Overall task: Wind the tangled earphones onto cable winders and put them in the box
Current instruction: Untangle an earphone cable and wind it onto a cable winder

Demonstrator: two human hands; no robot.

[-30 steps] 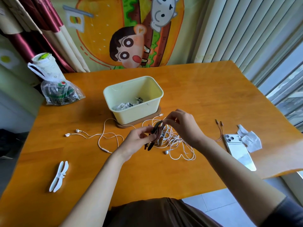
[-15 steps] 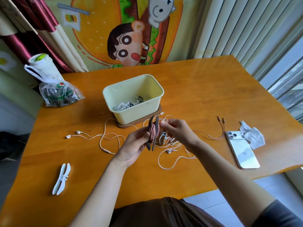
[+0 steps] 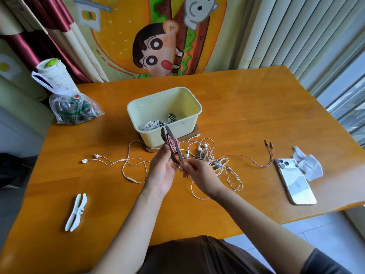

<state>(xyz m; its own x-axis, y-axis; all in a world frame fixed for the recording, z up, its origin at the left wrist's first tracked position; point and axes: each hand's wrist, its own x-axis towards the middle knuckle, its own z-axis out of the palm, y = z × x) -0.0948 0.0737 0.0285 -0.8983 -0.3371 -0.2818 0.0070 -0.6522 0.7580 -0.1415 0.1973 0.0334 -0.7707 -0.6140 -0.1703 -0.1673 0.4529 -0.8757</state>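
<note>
Orange tabletop (image 3: 256, 107), cream box (image 3: 189, 127) mid-table on a wooden base, wound sets already inside. White earphone tangle (image 3: 219, 165) loose, right of the hands and near the box. One pinkish pair (image 3: 118, 161) strung out to the left.

Left hand (image 3: 161, 173): grip wrapped round the dark winder (image 3: 172, 147), held above the tabletop, pink cable (image 3: 256, 162) coiled thick on its middle. Right hand (image 3: 201, 177): narrow pinch at the winder's lower tip; can't tell if the cable is in that pinch.

Key geometry: the winder's long axis points up and away, top tip overlapping the box's front wall in view. Box is dead ahead of the left hand, which is nearer. Unwound tail runs off right to its plugs, so I'd say winding isn't finished.

Spare white winder (image 3: 76, 212) near-left, well apart.
</note>
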